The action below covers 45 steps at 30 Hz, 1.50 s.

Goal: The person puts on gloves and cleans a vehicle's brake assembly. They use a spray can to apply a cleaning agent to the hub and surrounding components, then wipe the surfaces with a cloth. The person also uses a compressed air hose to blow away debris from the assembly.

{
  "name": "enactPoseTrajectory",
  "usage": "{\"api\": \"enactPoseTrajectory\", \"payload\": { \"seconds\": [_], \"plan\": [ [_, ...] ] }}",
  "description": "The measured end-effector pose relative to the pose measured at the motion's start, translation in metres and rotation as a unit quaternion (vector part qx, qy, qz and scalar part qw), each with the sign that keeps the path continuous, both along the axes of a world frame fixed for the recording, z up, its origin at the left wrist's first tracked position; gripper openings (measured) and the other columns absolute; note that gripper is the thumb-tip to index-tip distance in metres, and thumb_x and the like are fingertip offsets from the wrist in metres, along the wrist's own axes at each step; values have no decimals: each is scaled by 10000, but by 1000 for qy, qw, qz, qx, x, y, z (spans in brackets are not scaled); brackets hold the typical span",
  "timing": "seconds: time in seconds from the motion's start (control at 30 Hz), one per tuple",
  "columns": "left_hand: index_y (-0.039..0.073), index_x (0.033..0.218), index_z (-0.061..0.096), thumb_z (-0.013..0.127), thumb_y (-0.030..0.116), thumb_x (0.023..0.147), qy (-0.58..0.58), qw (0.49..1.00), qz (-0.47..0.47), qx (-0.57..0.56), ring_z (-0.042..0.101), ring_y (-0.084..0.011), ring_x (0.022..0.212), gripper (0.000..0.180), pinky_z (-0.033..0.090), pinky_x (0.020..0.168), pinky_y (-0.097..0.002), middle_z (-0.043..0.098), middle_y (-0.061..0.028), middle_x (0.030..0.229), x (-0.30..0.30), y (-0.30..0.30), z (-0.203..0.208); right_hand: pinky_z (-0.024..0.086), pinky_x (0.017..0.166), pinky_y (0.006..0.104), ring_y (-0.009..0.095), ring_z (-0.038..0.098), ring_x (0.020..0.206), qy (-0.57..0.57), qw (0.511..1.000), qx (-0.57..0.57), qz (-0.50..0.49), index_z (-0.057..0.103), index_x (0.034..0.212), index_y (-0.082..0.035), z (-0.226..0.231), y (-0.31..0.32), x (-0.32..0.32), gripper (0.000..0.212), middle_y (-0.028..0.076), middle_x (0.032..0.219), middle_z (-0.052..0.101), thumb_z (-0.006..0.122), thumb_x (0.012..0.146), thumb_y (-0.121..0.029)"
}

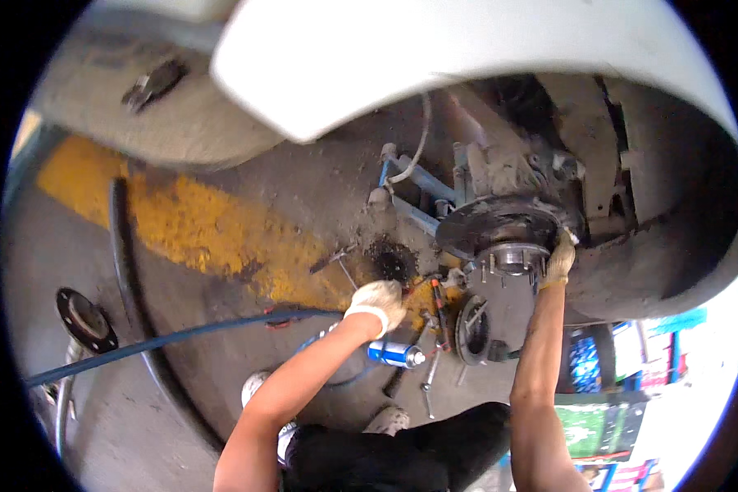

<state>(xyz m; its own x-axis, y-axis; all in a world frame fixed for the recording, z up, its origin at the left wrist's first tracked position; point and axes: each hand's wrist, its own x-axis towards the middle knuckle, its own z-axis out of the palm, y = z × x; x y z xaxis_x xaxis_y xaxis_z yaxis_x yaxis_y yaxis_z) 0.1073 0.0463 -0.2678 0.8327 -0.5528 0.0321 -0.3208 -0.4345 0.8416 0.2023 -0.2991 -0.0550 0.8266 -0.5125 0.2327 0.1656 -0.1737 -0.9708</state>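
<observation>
My left hand [379, 302], in a pale work glove, is closed in a fist above the floor; its fingers and whatever is in them are hard to make out. A blue hose [221, 325] runs from the left up to this hand. A T-shaped tool [334, 259] shows just beyond it, and a blue-and-white spray can [395, 354] lies below it. My right hand [561, 257], gloved too, is curled at the right edge of the round brake backing plate [476, 223], its fingers partly hidden. The wheel hub [512, 256] with its studs sits just left of that hand.
A white car fender [435, 41] arches overhead. Behind the hub stands a blue metal support [418, 215]. A round flanged part [471, 330], an orange-and-black tool [441, 312] and a wrench [430, 384] lie on the floor. Leftward are a black hose [125, 262] and a flanged disc [87, 320].
</observation>
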Motion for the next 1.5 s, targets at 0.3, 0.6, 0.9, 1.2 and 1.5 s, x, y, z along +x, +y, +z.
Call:
{"api": "enactPoseTrajectory", "payload": {
  "seconds": [0.3, 0.6, 0.9, 1.2, 1.5],
  "plan": [
    [-19, 939, 553, 482, 408, 873, -3, 980, -53, 193, 647, -404, 810, 438, 493, 735, -478, 649, -243, 787, -50, -31, 139, 462, 859, 307, 171, 576, 932, 29, 973, -229, 1, 559, 1206, 7, -21, -2, -132, 386, 86, 1068, 644, 645, 848, -107],
    [224, 1163, 633, 444, 492, 923, -274, 821, -401, 299, 639, -386, 816, 407, 509, 690, -471, 597, -241, 909, -82, -180, 147, 430, 952, 341, 194, 512, 1117, 167, 958, 110, 203, 310, 1375, -2, -174, 84, -291, 702, 106, 1251, 515, 716, 828, -172],
    [-7, 1150, 606, 679, 180, 821, -474, 877, 11, 79, 637, -288, 955, 386, 492, 833, -372, 658, -199, 1046, -5, -251, 266, 457, 592, 349, 195, 586, 611, 86, 950, 298, 30, 621, 934, -22, -198, 55, -287, 293, 60, 706, 619, 608, 911, -313],
    [285, 1460, 302, 339, 100, 935, -389, 813, -3, 433, 475, -370, 1231, 558, 373, 1029, -424, 456, -127, 1413, 166, -187, 300, 480, 667, 481, 448, 611, 789, 103, 991, 78, -23, 607, 863, 12, -164, 59, -252, 406, 265, 781, 619, 530, 902, -384],
    [298, 1359, 495, 354, 403, 966, -456, 777, -37, 433, 490, -279, 1248, 431, 366, 1028, -364, 527, -71, 1366, 174, -175, 300, 478, 650, 307, 162, 597, 662, 37, 943, 323, 66, 611, 1017, 36, -160, 72, -296, 377, 91, 725, 644, 610, 898, -322]
  ]
}}
